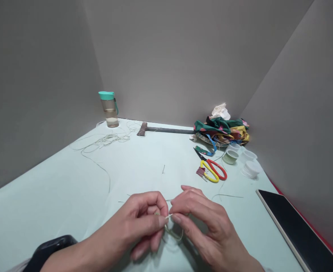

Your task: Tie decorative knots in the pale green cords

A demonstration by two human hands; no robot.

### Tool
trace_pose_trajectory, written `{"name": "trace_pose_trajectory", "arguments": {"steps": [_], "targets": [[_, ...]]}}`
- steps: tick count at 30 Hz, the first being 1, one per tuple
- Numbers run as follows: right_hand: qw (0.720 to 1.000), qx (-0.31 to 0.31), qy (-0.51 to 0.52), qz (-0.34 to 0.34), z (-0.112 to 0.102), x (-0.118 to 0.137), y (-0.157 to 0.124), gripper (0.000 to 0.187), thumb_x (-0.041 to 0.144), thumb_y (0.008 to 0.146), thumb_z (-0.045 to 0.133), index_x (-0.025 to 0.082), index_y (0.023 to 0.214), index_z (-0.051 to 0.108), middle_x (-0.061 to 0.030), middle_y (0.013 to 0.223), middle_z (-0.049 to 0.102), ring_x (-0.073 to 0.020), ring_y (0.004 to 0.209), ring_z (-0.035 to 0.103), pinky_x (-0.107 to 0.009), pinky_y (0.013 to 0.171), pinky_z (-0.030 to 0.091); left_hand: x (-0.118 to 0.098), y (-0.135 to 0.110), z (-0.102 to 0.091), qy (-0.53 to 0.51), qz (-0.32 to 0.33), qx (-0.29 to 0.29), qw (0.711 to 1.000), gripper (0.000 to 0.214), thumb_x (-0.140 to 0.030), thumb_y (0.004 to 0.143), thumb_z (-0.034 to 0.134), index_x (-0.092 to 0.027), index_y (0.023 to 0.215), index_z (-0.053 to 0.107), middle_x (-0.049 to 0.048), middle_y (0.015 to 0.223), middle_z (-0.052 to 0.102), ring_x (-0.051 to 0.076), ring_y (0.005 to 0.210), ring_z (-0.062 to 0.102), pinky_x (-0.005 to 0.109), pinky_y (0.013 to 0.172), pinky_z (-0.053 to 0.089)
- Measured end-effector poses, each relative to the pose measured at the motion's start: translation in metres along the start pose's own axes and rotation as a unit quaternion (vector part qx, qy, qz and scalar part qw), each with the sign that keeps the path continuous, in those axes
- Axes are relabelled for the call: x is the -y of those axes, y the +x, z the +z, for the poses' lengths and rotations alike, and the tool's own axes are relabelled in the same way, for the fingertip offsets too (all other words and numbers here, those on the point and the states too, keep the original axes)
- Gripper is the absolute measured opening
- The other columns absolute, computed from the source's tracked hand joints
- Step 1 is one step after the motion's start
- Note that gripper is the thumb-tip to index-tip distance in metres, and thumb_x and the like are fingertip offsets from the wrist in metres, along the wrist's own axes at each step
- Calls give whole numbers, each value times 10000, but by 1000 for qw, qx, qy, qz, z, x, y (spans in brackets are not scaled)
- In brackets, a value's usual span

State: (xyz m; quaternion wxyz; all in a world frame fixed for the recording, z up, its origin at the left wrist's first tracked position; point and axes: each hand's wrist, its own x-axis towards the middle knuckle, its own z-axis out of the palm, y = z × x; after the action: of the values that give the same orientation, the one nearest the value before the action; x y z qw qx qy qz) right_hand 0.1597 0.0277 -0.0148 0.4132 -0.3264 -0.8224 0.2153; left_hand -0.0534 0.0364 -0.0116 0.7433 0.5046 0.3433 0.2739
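The step in hand looks to be a fine handling of thin pale green cord (169, 216), which is in front of the person, at the near part of the table (143, 162). The left hand (138, 221) pinches the cord between thumb and index finger, its other fingers curled below. The thumb and index finger of the right hand (206, 223) are close together at the other end of this short piece; whether they press on it I cannot tell exactly. A loop of cord hangs under the fingertips. In my judgement, the next move calls for a light, steady pinch, so that the small loop does not slip.

The table has a smooth, pale cover. At its far left stands a bottle (108, 109) with turquoise lid, and in front of it lies a loose tangle of cord (106, 140). A hammer (169, 130) lies along the back, its handle reaching to a heap of patterned cloth (225, 126). Nearer are scissors (209, 161) with one red and one yellow handle, small plastic tubs (251, 169), and at right a dark-screened tablet (299, 230). Plain grey walls (166, 56) enclose the table closely.
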Motion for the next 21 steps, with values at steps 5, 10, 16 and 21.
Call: {"name": "trace_pose_trajectory", "arguments": {"steps": [5,10,16,21], "targets": [[995,-94,-10,-32,0,11,-1,186,46,927,657,208,965,741,-11,899,817,-152,871,785,-391,1051,542,-9,-3,-1,-17,2,4,1000,305,-476,902,775,-195,889,657,-45,615,565,79,466,389,209,451,275],[989,-137,-26,-60,-1,18,1,229,31,893,678,207,1010,765,-27,969,849,-176,940,804,-404,1055,544,-15,2,3,-12,-17,0,1000,379,-556,802,816,-214,937,719,-28,572,561,152,504,493,260,482,395],[977,-197,-42,-74,1,21,-2,133,122,947,733,240,992,776,-3,978,853,-184,931,790,-406,1058,548,-6,-5,0,-11,-21,-25,999,378,-587,781,823,-233,885,741,-30,513,520,166,489,471,267,462,388],[971,-226,-48,-60,6,25,-1,116,141,960,748,250,955,788,22,931,832,-165,936,757,-376,1028,563,8,-18,-13,4,-46,-56,997,390,-651,845,798,-266,841,735,-68,455,375,141,528,429,212,514,367]]}}
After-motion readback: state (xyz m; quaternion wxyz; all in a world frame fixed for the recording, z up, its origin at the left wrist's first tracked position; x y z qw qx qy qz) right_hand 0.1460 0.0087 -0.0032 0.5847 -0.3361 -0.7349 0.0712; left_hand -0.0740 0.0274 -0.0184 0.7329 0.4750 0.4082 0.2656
